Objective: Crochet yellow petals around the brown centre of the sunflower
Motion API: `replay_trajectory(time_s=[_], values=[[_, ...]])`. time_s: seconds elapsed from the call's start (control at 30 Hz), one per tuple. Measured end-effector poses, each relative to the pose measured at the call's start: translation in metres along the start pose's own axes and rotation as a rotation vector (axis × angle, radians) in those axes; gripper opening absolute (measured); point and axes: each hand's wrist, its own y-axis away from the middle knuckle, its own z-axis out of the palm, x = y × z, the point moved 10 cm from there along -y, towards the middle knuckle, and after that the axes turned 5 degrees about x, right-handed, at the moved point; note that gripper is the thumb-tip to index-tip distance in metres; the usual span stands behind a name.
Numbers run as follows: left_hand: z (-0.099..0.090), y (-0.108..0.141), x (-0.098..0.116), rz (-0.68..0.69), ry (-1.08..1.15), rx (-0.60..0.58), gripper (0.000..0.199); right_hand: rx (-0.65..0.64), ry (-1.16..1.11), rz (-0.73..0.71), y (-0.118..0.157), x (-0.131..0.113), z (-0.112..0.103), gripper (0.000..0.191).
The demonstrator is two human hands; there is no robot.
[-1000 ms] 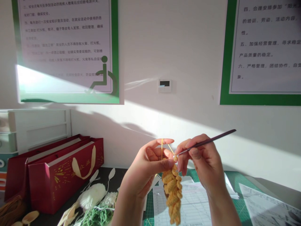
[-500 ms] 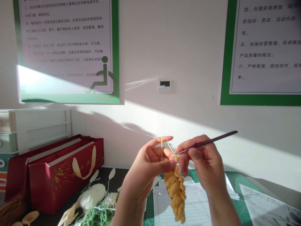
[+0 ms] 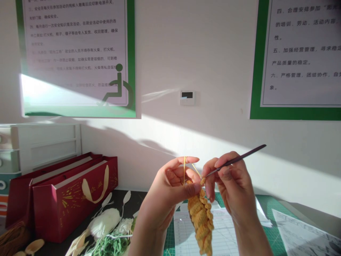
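Observation:
My left hand pinches the top of a yellow crocheted piece between thumb and fingers. The piece hangs down in a thick, ruffled spiral. Yellow yarn loops over my raised left index finger and runs down to the work. In my right hand is a crochet hook with a dark handle, held like a pencil and slanting up to the right. Its metal tip meets the yellow stitches beside my left thumb; the exact loop there is too small to make out.
Papers lie on a green cutting mat below my hands. To the left are green yarn, a white yarn ball, red gift bags and a drawer unit. A white wall with posters stands ahead.
The hook has shifted slightly and its tip has dropped to the stitches, its handle end moving a little left. The crocheted piece and my left fingertips have moved slightly right and down.

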Motion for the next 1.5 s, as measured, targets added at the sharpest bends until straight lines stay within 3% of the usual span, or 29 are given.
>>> replay_trajectory(time_s=[0.23,0.6,1.1,1.5], values=[[0.001,0.002,0.002,0.000,0.011,0.046,0.048,0.085,0.017,0.027,0.002,-0.001,-0.001,0.011],[-0.003,0.002,0.008,0.057,0.016,0.084,0.040,0.056,0.030,0.002,0.001,0.000,0.000,0.010],[-0.005,0.003,0.009,0.098,0.005,0.153,0.044,0.146,0.093,-0.006,0.003,-0.004,-0.002,0.012],[-0.002,0.001,0.003,0.072,0.007,0.079,0.045,0.088,0.026,0.033,0.001,0.009,-0.007,0.010]])
